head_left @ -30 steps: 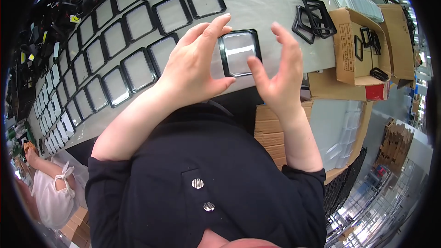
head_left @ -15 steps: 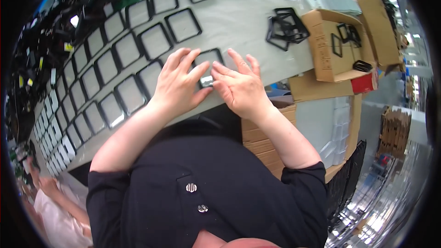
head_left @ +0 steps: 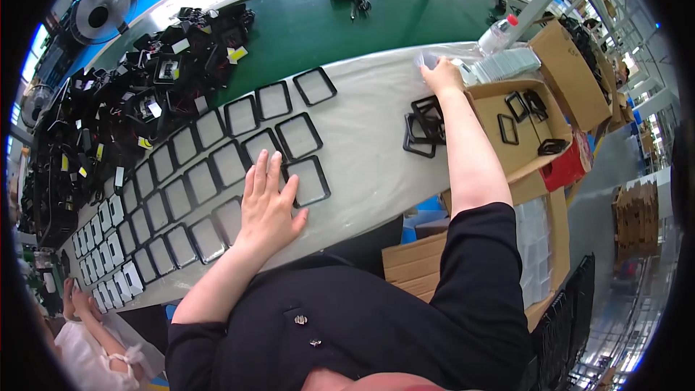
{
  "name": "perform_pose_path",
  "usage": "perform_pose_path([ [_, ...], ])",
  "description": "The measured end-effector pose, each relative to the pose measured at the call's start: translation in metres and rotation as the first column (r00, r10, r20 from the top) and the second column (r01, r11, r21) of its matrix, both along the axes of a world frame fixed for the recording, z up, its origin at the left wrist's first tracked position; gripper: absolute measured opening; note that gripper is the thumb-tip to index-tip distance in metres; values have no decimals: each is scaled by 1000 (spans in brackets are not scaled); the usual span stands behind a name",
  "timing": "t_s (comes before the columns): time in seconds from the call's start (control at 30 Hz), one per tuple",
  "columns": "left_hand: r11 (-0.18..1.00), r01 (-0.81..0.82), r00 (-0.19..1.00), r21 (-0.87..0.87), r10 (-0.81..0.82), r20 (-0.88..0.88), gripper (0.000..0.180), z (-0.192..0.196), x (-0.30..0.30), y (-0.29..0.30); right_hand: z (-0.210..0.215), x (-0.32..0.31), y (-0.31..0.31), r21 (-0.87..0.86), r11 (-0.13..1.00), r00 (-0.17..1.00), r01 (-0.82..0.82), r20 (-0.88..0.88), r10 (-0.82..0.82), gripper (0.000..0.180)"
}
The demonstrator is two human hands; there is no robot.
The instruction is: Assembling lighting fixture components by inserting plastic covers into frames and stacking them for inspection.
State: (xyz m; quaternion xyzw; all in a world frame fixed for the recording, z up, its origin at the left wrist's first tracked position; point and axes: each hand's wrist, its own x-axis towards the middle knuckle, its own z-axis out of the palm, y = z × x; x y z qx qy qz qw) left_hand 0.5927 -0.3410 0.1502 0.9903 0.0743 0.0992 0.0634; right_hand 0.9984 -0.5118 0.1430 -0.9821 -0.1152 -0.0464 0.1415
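Note:
Rows of thin black rectangular frames with pale centres lie on the light-covered table. Over the near-right end of these rows, my left hand lies open, fingers stretched, partly hiding a frame beneath it. My right arm stretches to the far right part of the table. There my right hand has its fingers bent on a translucent plastic piece, which they partly cover. Beside that hand is a row of clear flat panels. Loose black frames are heaped by my right forearm.
An open cardboard box holding more black frames stands at the right, near a red-capped bottle. Black devices with cables are piled at the far left on a green surface. Another person works at the lower left.
My right hand has left the near frame and reached far right to the plastic piece. My left hand has flattened out beside that frame. The view has tilted up, showing more beyond the table.

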Motion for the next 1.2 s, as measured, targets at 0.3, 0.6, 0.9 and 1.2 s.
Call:
perform_pose_path([
  [0.3,995,83,991,-54,-76,113,48,27,15,3,5,9,-2,-17,994,987,-108,115,109,39],
  [0.6,955,294,949,-38,-287,127,41,27,60,-19,4,-8,4,-74,991,993,-108,37,111,40],
  [0.9,865,458,880,-204,-409,240,52,5,184,-67,19,-8,-1,231,952,949,-202,285,132,26],
  [1.2,873,246,968,-421,-242,64,69,-8,233,-94,54,-74,-43,436,789,812,-433,569,131,12],
])
